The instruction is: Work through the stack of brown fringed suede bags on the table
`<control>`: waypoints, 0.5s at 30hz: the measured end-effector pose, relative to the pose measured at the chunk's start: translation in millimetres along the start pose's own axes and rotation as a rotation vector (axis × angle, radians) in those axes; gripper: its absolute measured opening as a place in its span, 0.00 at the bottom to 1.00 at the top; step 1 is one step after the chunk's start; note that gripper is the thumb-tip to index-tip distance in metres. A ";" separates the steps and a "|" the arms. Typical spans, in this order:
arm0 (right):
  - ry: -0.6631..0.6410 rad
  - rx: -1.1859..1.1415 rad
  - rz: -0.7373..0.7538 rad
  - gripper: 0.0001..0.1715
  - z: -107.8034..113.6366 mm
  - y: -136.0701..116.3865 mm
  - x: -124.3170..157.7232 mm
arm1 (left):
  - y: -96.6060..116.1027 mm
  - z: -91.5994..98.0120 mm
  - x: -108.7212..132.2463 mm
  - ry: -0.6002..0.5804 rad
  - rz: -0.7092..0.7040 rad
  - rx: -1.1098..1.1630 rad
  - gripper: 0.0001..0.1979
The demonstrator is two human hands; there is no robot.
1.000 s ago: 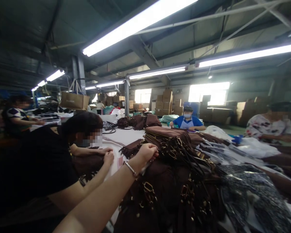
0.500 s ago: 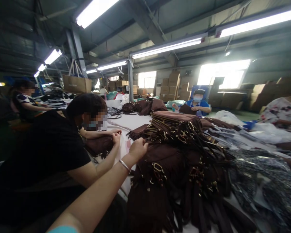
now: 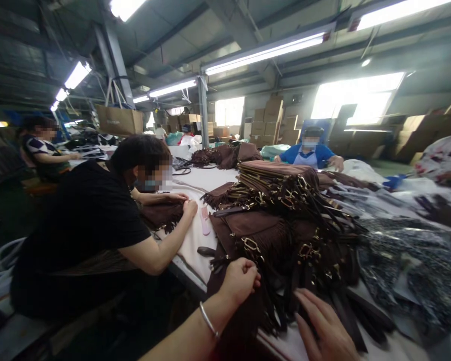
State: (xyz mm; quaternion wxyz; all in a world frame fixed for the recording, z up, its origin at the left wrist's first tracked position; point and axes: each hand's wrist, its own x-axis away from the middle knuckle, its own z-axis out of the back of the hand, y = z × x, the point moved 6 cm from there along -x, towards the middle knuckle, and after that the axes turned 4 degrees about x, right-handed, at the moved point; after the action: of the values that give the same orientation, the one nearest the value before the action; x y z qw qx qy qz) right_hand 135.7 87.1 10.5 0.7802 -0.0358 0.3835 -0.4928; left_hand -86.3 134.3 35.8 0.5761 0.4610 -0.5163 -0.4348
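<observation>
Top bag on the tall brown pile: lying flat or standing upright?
Lying flat: the top bag shows its broad side upward, above layered edges.

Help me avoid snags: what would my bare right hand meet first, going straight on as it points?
Your right hand would probably meet the pile of soft, dark brown, fringed bags first, though depth there is unclear.

Matt bags (image 3: 255,224), perhaps suede, with glossy metal clasps (image 3: 244,241), beside a smooth plastic comb (image 3: 205,226).
</observation>
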 end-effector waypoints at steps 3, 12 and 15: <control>-0.079 0.006 -0.086 0.28 -33.7 -17.1 -50.7 | -0.9 -13.1 11.0 -0.095 0.024 0.061 0.09; -0.371 -0.625 -0.536 0.14 -24.0 -45.0 -67.8 | -2.5 22.4 13.0 -0.012 -0.022 0.101 0.13; -0.396 -0.928 -0.669 0.20 -3.1 -65.3 -52.4 | 18.7 58.9 -9.5 0.263 -0.223 0.013 0.14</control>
State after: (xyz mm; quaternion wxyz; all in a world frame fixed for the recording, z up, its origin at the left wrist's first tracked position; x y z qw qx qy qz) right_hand 73.8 96.4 66.2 0.5423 -0.5822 0.3739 -0.4766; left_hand -145.4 142.4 54.7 0.5838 0.5721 -0.3850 -0.4286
